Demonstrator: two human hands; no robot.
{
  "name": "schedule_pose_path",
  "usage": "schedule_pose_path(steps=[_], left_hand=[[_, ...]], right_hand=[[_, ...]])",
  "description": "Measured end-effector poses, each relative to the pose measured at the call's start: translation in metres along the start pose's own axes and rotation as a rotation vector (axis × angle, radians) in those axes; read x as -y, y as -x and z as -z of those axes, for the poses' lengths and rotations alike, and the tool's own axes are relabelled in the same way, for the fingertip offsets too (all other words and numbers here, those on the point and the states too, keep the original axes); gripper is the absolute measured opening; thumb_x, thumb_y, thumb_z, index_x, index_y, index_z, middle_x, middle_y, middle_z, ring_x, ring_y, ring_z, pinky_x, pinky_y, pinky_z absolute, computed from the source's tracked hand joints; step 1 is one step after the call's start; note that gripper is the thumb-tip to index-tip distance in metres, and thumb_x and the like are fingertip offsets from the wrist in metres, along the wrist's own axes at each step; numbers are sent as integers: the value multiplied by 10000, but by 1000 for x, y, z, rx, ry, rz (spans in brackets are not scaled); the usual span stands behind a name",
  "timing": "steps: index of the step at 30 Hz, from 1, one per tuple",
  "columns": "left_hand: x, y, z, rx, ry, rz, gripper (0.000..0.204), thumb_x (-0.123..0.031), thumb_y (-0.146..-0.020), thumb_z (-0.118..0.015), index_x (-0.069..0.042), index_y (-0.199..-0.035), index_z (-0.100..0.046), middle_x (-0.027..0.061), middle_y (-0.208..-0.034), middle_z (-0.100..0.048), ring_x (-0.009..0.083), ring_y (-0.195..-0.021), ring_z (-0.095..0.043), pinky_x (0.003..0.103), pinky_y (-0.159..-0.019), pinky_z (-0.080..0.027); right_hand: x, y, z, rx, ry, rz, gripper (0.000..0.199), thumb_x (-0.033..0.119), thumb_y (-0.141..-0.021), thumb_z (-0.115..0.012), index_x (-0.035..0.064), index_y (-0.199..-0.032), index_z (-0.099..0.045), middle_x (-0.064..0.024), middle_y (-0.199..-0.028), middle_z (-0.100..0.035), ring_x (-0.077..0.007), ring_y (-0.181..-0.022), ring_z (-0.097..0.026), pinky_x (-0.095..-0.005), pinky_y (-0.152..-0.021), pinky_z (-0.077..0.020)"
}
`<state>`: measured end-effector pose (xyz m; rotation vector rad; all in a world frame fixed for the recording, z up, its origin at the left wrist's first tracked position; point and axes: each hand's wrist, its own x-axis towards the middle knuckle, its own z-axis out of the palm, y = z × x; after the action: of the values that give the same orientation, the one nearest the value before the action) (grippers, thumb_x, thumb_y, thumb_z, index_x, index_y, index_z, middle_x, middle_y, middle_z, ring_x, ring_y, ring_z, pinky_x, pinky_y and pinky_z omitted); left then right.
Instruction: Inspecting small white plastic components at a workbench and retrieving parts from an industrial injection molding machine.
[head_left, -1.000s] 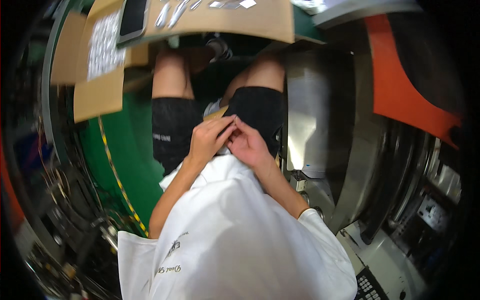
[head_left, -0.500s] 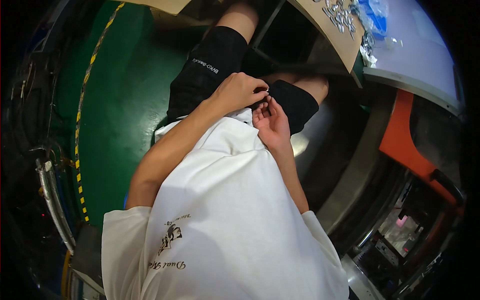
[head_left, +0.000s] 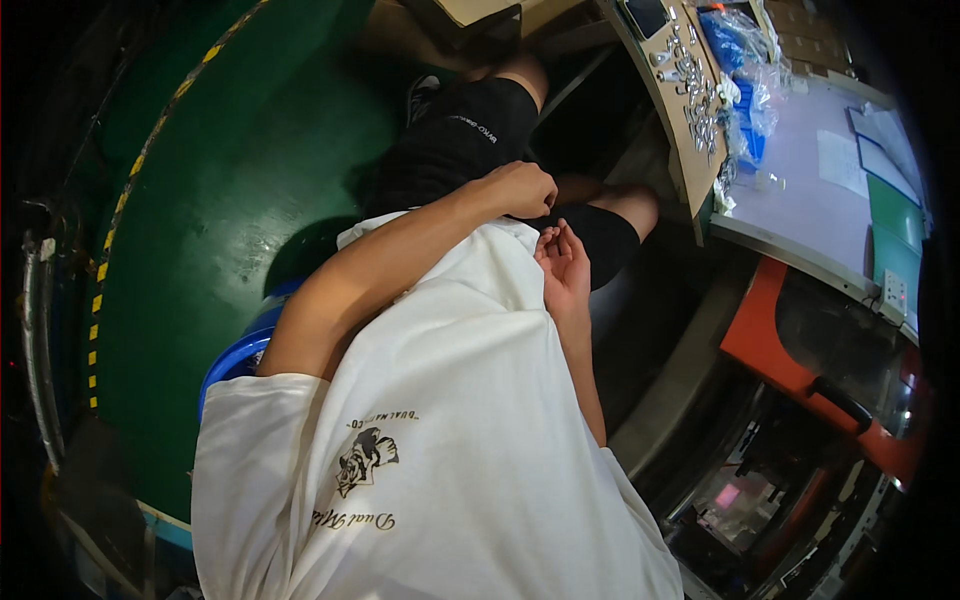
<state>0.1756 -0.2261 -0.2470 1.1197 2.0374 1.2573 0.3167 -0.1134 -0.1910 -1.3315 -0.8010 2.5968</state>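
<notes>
My left hand [head_left: 522,190] is closed above my lap, its fingers curled under with the back of the hand uppermost. Whatever it pinches, if anything, is hidden behind the fingers. Just below and to the right of it is my right hand [head_left: 567,270], palm turned up and fingers loosely bent and apart. Nothing shows on the visible part of that palm. A small gap separates the two hands. Beneath them are my black shorts [head_left: 450,140] and the hem of my white T-shirt [head_left: 470,400].
Several small shiny metal parts [head_left: 695,100] lie on a brown board [head_left: 680,165] at the upper right, with a dark phone [head_left: 645,14] there. Beyond are blue plastic bags [head_left: 745,60] and a pale table [head_left: 800,215]. Orange-framed machinery [head_left: 755,330] stands right; a blue rounded rim [head_left: 225,362] curves behind my left arm.
The view has swung, bringing more of the board and table into sight. My left fingers have curled in further. A small shiny bit between the hands no longer shows.
</notes>
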Motion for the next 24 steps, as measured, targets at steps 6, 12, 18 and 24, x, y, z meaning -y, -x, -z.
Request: schedule_pose_path(steps=[6, 12, 18, 24], left_hand=[[-4, 3, 4, 8, 46, 12, 179, -206, -785, -684, -122, -928, -753, 121, -951, -719, 300, -923, -679, 414, -842, -531], [2, 1, 0, 21, 18, 19, 175, -234, -782, -715, -131, -917, -757, 126, -945, -720, 302, -923, -682, 412, -815, -539], [-3, -2, 0, 85, 6, 97, 204, -197, -733, -715, -167, -928, -764, 128, -963, -718, 319, -931, -681, 430, -798, -547], [7, -3, 3, 35, -18, 31, 182, -230, -752, -704, -119, -889, -749, 105, -853, -720, 291, -832, -690, 414, -755, -540]], right_hand=[[-1, 4, -1, -19, 30, -3, 153, 96, -937, -596, -13, -1042, -611, -96, -942, -597, -198, -883, -593, -283, -865, -528], [-3, 1, 0, -13, 51, 8, 166, 96, -940, -588, -14, -1063, -606, -99, -952, -605, -191, -899, -588, -281, -874, -517], [7, 3, 3, -11, 126, -2, 163, 98, -934, -597, -2, -1063, -599, -92, -942, -610, -187, -890, -592, -284, -868, -518], [7, 0, 6, 10, 103, -21, 153, 111, -934, -592, 1, -1028, -643, -98, -933, -630, -185, -906, -604, -279, -869, -513]])
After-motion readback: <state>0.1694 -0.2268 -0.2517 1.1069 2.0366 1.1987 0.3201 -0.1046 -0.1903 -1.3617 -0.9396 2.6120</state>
